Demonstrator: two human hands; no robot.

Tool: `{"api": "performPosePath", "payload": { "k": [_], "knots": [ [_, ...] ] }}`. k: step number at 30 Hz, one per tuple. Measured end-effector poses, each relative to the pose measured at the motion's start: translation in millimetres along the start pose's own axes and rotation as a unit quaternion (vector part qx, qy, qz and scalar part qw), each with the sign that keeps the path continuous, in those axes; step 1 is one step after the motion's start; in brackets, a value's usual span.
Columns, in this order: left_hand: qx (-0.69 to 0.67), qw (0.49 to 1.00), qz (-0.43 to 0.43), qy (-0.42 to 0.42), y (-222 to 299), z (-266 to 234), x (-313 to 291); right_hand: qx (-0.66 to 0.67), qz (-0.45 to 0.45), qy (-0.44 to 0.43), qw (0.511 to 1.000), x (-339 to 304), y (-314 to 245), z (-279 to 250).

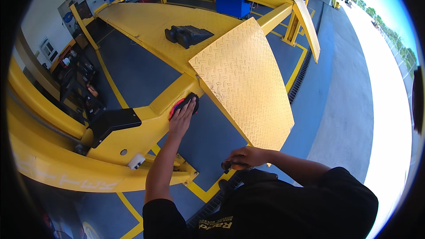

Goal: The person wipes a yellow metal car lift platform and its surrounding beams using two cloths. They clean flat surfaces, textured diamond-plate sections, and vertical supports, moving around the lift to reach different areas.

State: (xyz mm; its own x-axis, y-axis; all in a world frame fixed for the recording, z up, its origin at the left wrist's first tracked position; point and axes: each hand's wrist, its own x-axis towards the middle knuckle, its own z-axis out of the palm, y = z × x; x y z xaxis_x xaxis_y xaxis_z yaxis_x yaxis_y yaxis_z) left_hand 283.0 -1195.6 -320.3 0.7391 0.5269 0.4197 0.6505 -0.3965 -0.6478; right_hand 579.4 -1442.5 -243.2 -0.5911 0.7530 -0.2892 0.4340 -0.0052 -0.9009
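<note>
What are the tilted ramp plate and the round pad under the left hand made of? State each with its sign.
Ramp plate: likely steel, painted yellow; raised diamond tread pattern. Round pad under the left hand: probably rubber, matte black on a red base.

The left arm stretches straight forward, its hand [181, 116] flat with fingers extended. The right arm bends inward at the elbow, its hand [246, 157] curled closed.
</note>
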Motion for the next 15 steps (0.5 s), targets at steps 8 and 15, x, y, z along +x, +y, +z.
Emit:
{"api": "performPosePath", "payload": {
  "k": [8, 15],
  "knots": [
    [-0.057, 0.992, -0.086, -0.074, -59, -86, 15, 0.155, 0.156, 0.18, 0.959, -82, 20, 18],
    [-0.136, 0.945, -0.22, -0.202, -60, -70, 73, 0.251, 0.221, 0.241, 0.911, -107, 40, 23]
  ]
}}
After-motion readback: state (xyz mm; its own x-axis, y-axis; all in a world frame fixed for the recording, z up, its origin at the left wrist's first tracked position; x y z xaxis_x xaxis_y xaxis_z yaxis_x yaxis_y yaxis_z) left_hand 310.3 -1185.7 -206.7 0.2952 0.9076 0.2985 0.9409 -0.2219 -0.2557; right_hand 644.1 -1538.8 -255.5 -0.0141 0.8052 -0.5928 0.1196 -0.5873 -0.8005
